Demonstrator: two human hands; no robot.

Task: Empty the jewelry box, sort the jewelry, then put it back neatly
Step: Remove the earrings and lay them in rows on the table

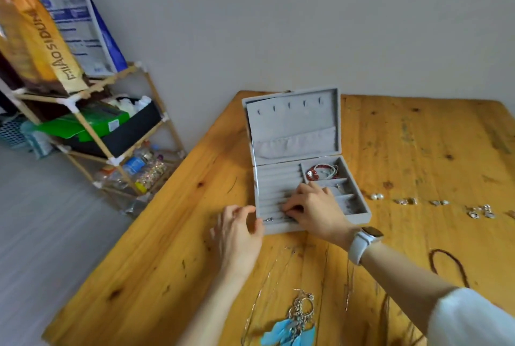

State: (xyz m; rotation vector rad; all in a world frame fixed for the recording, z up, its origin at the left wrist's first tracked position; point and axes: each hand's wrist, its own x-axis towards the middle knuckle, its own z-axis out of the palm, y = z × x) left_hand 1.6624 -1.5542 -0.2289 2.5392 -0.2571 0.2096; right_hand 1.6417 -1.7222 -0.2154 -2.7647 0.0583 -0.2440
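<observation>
Jewelry box (303, 167) sits open on the bench (172, 234), lid propped upright toward the wall, so the hooks and pouch inside the lid and all tray compartments face the person.

Left hand (237, 230) rests against the box's near-left corner, fingers loosely curved around the edge and touching it. Judgement: it is there to brace the box so it does not slide while the other hand works. It pinches no jewelry that I can see.

Right hand (312, 206) lies palm down over the ring-roll section, fingertips bent into the near grooves. Whether they grip a ring cannot be told; the fingers hide the contact point. A small ring (269, 219) is seated in the nearest groove, just left of those fingertips and between the two hands.

Red bead bracelet (317, 171) and a pale bangle lie in the far right compartment, just beyond the right hand.

Small earrings (434, 203) are laid in a row of separated pairs on the bench, well right of the box: reads as sorted stock awaiting return. Feather earrings (295, 323) and thin chains lie near the forearms; a dark cord (448, 265) lies right of the watch (365, 239).

Judgement: refilling stage, rings in progress.
</observation>
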